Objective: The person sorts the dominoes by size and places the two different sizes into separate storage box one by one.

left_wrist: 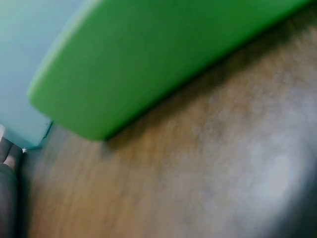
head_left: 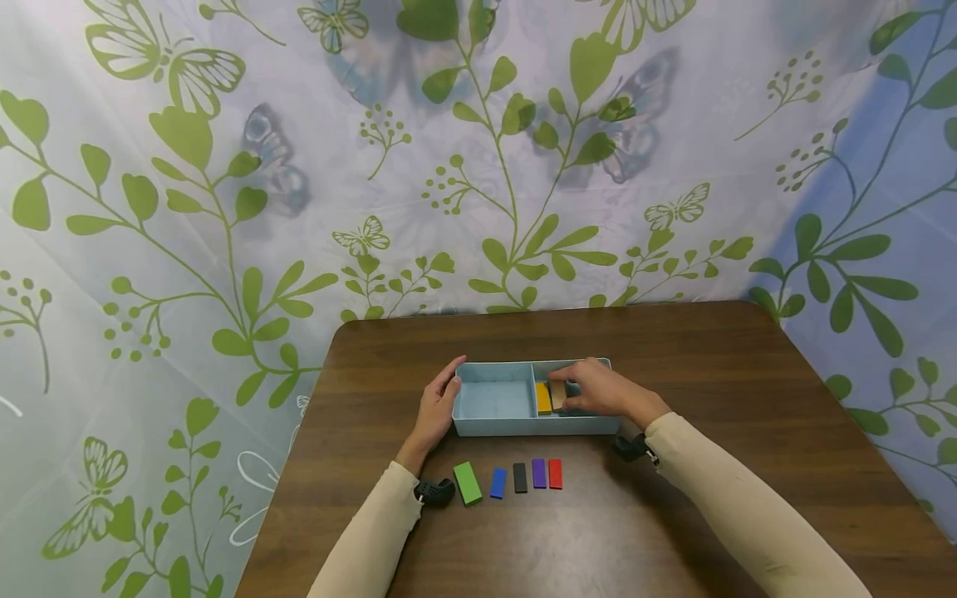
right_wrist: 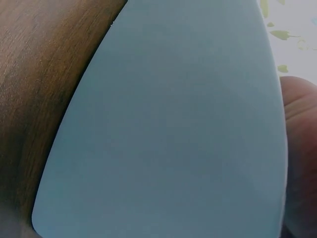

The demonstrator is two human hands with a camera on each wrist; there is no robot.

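A light blue box [head_left: 493,426] with one divider stands on the table. My left hand [head_left: 434,411] grips its left end, thumb over the rim. In the right compartment, my right hand [head_left: 604,390] pinches a tan block [head_left: 557,396] between thumb and fingers. Beside it, against the divider, is a yellow block [head_left: 543,399]. The right hand covers part of that compartment. In the right wrist view, the box's outer wall [right_wrist: 163,119] fills most of the picture, and part of the hand [right_wrist: 302,144] shows behind its rim.
In front of the box lie a green block [head_left: 468,483], a blue block [head_left: 498,483], a black block [head_left: 519,478], a purple block [head_left: 539,473] and a red block [head_left: 556,474]. The green block [left_wrist: 148,59] looms close in the left wrist view. Behind the wooden table [head_left: 673,340] hangs a patterned cloth [head_left: 419,183].
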